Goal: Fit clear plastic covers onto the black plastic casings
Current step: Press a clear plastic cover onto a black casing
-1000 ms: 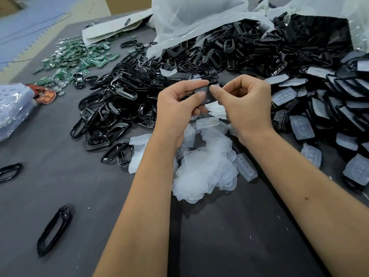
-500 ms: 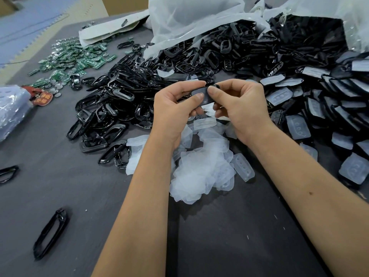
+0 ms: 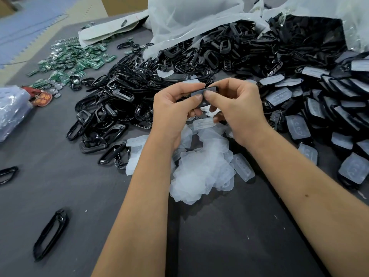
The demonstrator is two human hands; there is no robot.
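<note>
Pinching one black casing (image 3: 206, 95) between them, both hands are raised above the dark table (image 3: 229, 240) — the left hand (image 3: 172, 110) with its thumb pressed on the casing's near face and forefinger curled over the top, the right hand (image 3: 237, 108) with its thumb beside the left one and its fingers curled round the far edge. Whether a clear cover already sits in that casing cannot be told; the thumbs hide most of it.

Directly beneath the hands lies a loose heap of clear plastic covers (image 3: 201, 170), spreading toward the person. To the left and behind is a big pile of bare black casings (image 3: 127, 100), spilling from a white plastic bag (image 3: 189, 19). On the right, casings with covers fitted (image 3: 298, 126) lie in overlapping rows. Far left — green circuit boards (image 3: 67, 60) scattered on the table, and a single black frame (image 3: 51, 233) lies alone near the front left edge.
</note>
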